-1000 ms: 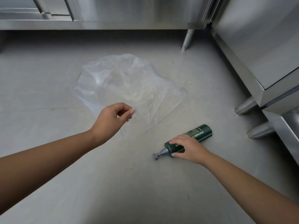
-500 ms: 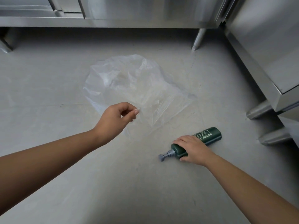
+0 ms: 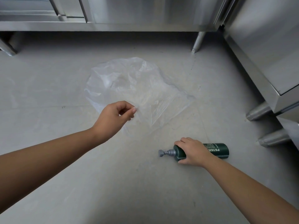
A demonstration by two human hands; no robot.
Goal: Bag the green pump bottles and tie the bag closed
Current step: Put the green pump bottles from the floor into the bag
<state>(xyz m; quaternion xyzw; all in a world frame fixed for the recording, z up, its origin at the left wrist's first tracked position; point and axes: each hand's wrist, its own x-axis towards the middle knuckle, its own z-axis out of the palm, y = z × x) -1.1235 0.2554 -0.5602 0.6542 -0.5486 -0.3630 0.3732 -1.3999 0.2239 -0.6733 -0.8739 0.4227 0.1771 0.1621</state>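
Note:
A clear plastic bag (image 3: 139,89) lies crumpled on the grey floor in the middle of the view. My left hand (image 3: 114,118) pinches the bag's near edge between thumb and forefinger. One dark green pump bottle (image 3: 216,150) with a grey pump head lies on its side at the lower right, pump pointing left. My right hand (image 3: 193,151) grips it around its upper body from above. Only this one bottle is in view.
Stainless steel cabinets (image 3: 145,12) run along the back, standing on metal legs (image 3: 197,41). Another steel unit (image 3: 267,46) with round feet (image 3: 257,112) lines the right side. The grey floor (image 3: 113,183) stretches toward me.
The view has shifted a little, and my right hand has turned the bottle so it lies more level. My left hand keeps its pinch on the bag edge.

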